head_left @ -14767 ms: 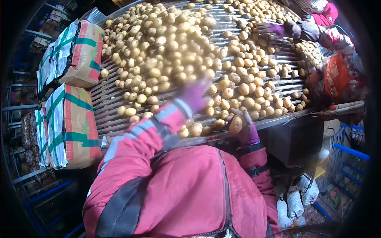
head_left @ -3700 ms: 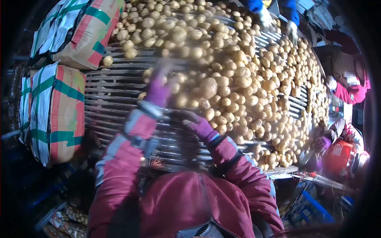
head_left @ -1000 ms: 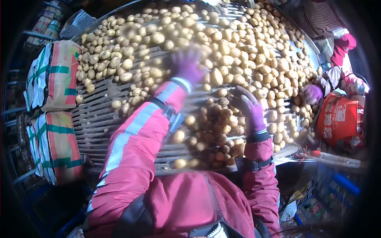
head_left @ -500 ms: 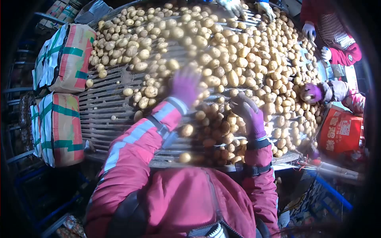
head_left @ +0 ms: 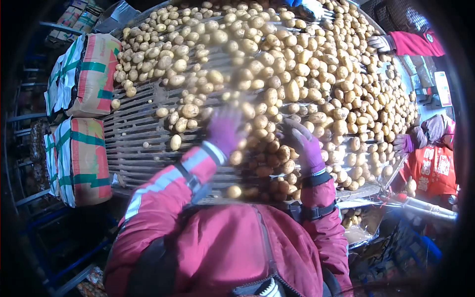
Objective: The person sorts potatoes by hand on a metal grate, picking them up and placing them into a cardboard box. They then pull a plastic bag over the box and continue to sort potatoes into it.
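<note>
Many loose potatoes lie spread over a slatted sorting table. My left hand, in a purple glove, is among the potatoes near the middle. Motion smears its fingers, and I cannot make out whether it grips one. My right hand, in a purple glove with dark fingers, rests against potatoes to the right. Its fingers are stretched out and slightly bent, with no potato enclosed. Between my hands, a shaded heap of potatoes reaches down to the near edge.
Two taped sacks stand at the left edge. Co-workers' gloved hands are at the far side, the upper right and the right edge. A red bag is at the right, above a metal bar.
My left hand has moved slightly back toward my body; my right hand has shifted slightly left. Potatoes around them have shifted. At the right edge, a co-worker's purple glove has moved nearer.
</note>
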Available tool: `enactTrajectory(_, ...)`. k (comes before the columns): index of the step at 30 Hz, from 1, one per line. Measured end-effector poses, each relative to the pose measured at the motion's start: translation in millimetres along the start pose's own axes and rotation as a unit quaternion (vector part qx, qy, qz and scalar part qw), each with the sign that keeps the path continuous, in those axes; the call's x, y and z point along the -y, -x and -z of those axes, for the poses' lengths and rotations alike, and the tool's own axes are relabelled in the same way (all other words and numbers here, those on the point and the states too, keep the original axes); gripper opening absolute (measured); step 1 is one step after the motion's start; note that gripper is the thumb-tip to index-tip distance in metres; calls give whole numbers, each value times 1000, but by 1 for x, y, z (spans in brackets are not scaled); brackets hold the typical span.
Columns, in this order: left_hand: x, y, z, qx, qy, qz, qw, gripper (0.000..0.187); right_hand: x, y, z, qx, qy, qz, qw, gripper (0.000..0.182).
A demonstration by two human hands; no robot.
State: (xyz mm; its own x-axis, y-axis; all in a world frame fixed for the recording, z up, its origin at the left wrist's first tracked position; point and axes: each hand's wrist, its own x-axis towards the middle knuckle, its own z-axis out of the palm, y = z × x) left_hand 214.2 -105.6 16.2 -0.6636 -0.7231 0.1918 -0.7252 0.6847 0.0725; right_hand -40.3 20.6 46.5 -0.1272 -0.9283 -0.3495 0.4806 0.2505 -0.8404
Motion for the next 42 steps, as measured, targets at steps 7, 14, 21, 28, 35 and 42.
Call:
enactTrajectory(7,21,-15,18,131,142,-41,980,40,4,3,-15,4,-30,-12,999,50)
enactTrajectory(14,75,-76,-41,106,140,41,984,45,-35,12,-10,11,-71,-47,996,46)
enactTrajectory(21,53,-107,-42,141,60,43,987,26,-58,7,-21,50,-52,-53,996,46)
enactTrajectory(28,66,-82,-30,85,274,119,950,30,-45,14,-45,40,-222,-171,959,45)
enactTrajectory(35,-32,-50,51,194,380,-77,901,37,-39,28,-57,56,-241,-191,950,60)
enactTrajectory(42,-70,-105,-20,254,102,-205,940,27,-29,70,-44,48,-10,34,998,32)
